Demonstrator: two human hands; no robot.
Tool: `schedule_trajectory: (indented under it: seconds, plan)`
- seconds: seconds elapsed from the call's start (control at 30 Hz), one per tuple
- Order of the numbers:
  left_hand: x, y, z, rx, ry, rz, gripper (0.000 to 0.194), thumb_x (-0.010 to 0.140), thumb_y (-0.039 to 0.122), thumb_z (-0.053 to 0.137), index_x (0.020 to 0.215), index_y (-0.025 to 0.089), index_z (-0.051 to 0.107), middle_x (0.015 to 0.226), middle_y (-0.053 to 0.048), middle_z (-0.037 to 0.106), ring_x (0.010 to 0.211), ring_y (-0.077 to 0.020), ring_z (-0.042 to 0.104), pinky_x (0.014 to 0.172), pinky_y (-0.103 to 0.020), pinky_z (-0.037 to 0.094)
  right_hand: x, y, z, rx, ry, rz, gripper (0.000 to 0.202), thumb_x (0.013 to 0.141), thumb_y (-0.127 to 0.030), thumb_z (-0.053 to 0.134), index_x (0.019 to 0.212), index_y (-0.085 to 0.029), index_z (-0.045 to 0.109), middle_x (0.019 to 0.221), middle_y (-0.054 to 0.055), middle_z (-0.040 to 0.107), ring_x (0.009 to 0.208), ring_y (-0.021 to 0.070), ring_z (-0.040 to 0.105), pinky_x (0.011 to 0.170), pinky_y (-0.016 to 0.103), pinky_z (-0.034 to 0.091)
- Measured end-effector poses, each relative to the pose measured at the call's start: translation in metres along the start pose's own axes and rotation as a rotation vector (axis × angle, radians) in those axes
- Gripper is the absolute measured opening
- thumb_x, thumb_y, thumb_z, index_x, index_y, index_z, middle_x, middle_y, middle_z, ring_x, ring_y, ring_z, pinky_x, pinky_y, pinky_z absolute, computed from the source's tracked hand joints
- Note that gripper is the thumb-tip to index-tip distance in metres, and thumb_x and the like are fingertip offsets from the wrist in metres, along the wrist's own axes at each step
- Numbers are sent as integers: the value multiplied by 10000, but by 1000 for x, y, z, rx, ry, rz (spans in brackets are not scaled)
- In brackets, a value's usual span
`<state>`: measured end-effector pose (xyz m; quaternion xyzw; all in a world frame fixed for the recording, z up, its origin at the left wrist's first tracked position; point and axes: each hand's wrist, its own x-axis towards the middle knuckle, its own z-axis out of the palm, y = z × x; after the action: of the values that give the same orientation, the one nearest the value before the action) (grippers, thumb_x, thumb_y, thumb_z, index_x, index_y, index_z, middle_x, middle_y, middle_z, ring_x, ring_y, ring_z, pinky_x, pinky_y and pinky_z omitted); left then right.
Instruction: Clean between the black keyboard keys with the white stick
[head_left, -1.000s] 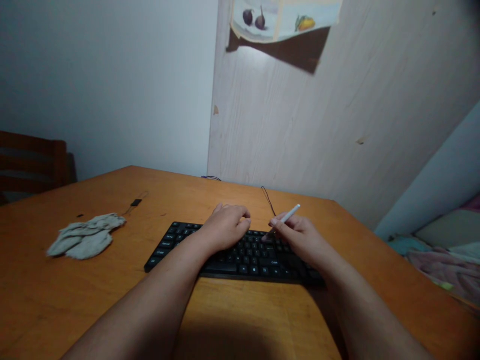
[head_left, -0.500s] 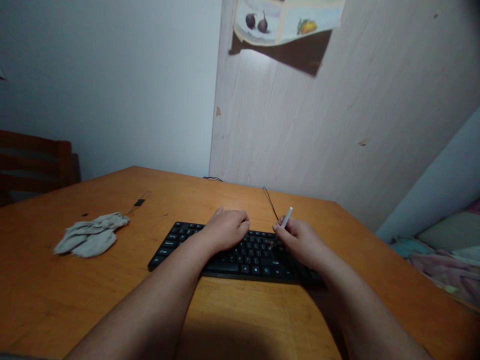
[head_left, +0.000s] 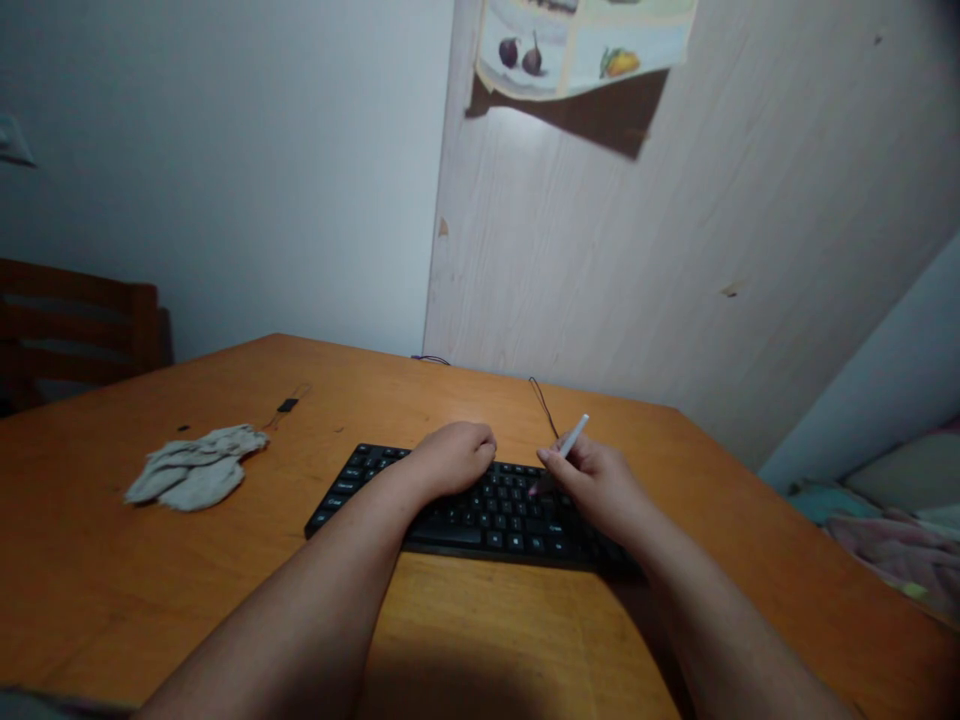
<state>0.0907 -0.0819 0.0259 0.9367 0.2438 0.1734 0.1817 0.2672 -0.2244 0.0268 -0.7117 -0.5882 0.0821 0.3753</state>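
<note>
Left hand, keyboard beneath

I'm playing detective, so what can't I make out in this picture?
All in the head view:
Part of the keyboard: covered by the left hand.
More of it, farther right: covered by the right hand.
Whether the white stick touches a key: its tip is too small and blurred.
The poster: top cut off by the upper edge.
The chair: cut off by the left edge.
</note>
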Motion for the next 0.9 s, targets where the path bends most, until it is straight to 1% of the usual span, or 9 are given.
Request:
schedule_trajectory:
  seconds: [0.13, 0.2, 0.27, 0.37, 0.5, 0.57, 0.67, 0.8, 0.9]
  plan:
    - [2, -1, 3, -11, -37, -5, 287, 883, 270, 437, 924, 184, 708, 976, -73, 727, 900, -211, 649, 771, -278, 472, 2, 8, -4, -198, 56, 44, 315, 895, -464, 504, 744, -204, 597, 687, 50, 671, 661, 200, 617, 601, 286, 388]
    - [2, 0, 3, -11, -55, -6, 284, 877, 266, 442, 914, 180, 711, 966, -75, 730, 890, -211, 651, 758, -275, 470, 1, 8, -4, -189, 110, 53, 328, 904, -477, 484, 751, -207, 590, 684, 50, 672, 658, 202, 619, 601, 287, 388]
    - [1, 2, 3, -5, -69, -3, 278, 872, 263, 448, 906, 182, 712, 955, -73, 731, 878, -213, 652, 738, -276, 467, 1, 7, -4, -102, 138, 36, 331, 916, -486, 465, 787, -207, 588, 690, 44, 676, 666, 199, 625, 612, 286, 399]
    - [0, 4, 1, 13, -82, 0, 269, 864, 250, 455, 902, 182, 714, 950, -73, 732, 869, -215, 653, 718, -277, 461, 1, 2, -2, 35, 98, -10, 325, 926, -471, 458, 823, -199, 603, 729, 39, 679, 694, 191, 631, 637, 283, 418]
    - [-1, 6, -1, 26, -107, 8, 280, 865, 247, 461, 938, 184, 724, 971, -73, 734, 890, -215, 653, 731, -277, 457, 2, 0, 1, 141, -12, -52, 343, 914, -441, 472, 759, -181, 635, 765, 46, 666, 731, 184, 616, 665, 284, 430]
    - [-1, 7, -1, 30, -118, 5, 285, 863, 245, 463, 955, 185, 727, 982, -73, 735, 903, -217, 653, 737, -277, 457, 3, 2, 5, 189, -32, -45, 334, 899, -434, 489, 749, -176, 639, 758, 45, 660, 717, 179, 599, 655, 282, 424]
    - [-1, 6, 0, 34, -123, 4, 286, 851, 244, 471, 970, 189, 724, 996, -72, 734, 915, -221, 651, 745, -280, 461, 4, 8, 13, 238, -36, 7, 274, 865, -417, 531, 791, -176, 637, 747, 38, 660, 668, 168, 572, 612, 274, 408]
    - [-1, 6, 2, 37, -128, -7, 280, 832, 275, 501, 992, 198, 717, 998, -66, 734, 916, -223, 650, 745, -278, 467, 5, 11, 20, 150, -36, 38, 203, 842, -366, 540, 777, -188, 613, 680, 15, 628, 636, 162, 553, 580, 264, 385]
    - [-2, 5, 3, 42, -139, -5, 289, 832, 291, 503, 1009, 199, 712, 996, -64, 733, 908, -224, 649, 737, -281, 468, 5, 10, 17, 32, -5, 21, 188, 836, -331, 525, 730, -193, 596, 671, 13, 619, 647, 165, 563, 588, 264, 375]
